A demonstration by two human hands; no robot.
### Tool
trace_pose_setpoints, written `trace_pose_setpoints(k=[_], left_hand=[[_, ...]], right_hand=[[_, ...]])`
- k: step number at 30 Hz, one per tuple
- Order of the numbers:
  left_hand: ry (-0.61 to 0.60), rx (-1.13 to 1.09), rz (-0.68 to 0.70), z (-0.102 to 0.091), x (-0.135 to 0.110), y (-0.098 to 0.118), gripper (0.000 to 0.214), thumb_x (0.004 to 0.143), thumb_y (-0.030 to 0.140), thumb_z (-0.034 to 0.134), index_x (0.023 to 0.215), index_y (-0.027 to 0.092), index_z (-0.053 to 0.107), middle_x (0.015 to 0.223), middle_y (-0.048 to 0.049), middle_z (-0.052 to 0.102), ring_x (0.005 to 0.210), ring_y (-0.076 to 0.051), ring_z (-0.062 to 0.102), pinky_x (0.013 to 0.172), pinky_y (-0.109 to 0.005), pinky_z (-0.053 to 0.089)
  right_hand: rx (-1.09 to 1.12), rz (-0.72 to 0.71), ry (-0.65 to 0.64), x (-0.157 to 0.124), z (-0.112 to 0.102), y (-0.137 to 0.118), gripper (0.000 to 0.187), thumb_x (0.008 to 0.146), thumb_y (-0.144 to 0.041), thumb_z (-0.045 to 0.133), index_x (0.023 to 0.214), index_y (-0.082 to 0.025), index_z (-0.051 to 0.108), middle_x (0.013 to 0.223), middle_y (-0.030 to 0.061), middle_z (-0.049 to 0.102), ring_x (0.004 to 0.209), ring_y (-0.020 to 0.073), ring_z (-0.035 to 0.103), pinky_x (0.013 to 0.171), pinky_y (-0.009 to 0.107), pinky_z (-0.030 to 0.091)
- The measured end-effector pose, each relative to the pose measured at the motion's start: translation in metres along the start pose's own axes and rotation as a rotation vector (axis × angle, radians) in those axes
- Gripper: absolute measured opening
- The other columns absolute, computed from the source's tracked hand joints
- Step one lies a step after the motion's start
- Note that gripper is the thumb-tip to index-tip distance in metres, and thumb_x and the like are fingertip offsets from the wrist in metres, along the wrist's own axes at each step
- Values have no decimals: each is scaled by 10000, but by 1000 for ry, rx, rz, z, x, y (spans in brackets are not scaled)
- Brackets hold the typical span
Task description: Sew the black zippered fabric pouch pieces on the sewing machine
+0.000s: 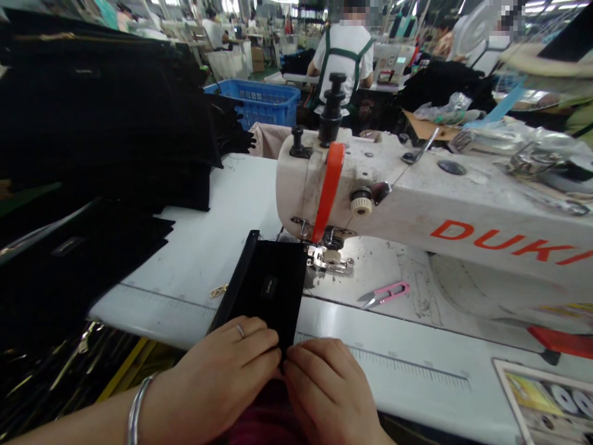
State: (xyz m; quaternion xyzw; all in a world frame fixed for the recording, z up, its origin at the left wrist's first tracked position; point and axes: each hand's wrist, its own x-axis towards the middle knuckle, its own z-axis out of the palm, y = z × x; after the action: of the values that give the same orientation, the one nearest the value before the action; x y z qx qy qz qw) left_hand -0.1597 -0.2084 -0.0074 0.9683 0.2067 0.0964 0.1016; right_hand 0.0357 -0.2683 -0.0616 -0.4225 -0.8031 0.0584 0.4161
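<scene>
A black fabric piece (271, 284) with a small label lies on the white sewing table (222, 247), its far right corner by the presser foot (330, 262) of a white sewing machine (417, 204). My left hand (227, 371), with a ring and a bracelet, grips the near edge of the fabric, fingers curled. My right hand (327, 386) pinches the same near edge, touching my left hand. A gold zipper pull (217, 290) sticks out at the fabric's left side.
Pink thread snips (384, 293) lie right of the presser foot. Stacks of black fabric pieces (102, 123) fill the left side. A blue basket (259, 102) stands behind. A person in a white shirt (345, 52) sits at the back. A printed sheet (546, 402) lies at the near right.
</scene>
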Motion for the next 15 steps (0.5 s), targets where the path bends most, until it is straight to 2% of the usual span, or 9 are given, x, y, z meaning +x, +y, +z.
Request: trace_pose_setpoints(k=[3, 7, 15], left_hand=[[-3, -65, 39, 7, -1, -10, 265, 971, 110, 397, 1003, 147, 658, 1043, -72, 674, 918, -215, 579, 857, -386, 519], [73, -147, 75, 15, -2, -23, 255, 982, 89, 423, 1131, 160, 616, 1111, -60, 683, 987, -185, 587, 927, -341, 499], [125, -164, 124, 15, 19, -47, 266, 983, 91, 404, 1172, 132, 586, 1106, -80, 685, 1001, -191, 601, 932, -340, 487]], right_hand=[[-27, -44, -32, 4, -3, 5, 166, 955, -123, 518, 1012, -134, 674, 967, 62, 735, 830, 204, 640, 699, 320, 521], [-57, -53, -112, 12, -8, 12, 193, 974, -143, 489, 995, -145, 681, 991, 60, 729, 841, 210, 637, 705, 321, 529], [-50, -12, -206, 22, -15, 26, 208, 991, -158, 481, 1085, -123, 663, 1137, 70, 695, 967, 226, 617, 821, 362, 542]])
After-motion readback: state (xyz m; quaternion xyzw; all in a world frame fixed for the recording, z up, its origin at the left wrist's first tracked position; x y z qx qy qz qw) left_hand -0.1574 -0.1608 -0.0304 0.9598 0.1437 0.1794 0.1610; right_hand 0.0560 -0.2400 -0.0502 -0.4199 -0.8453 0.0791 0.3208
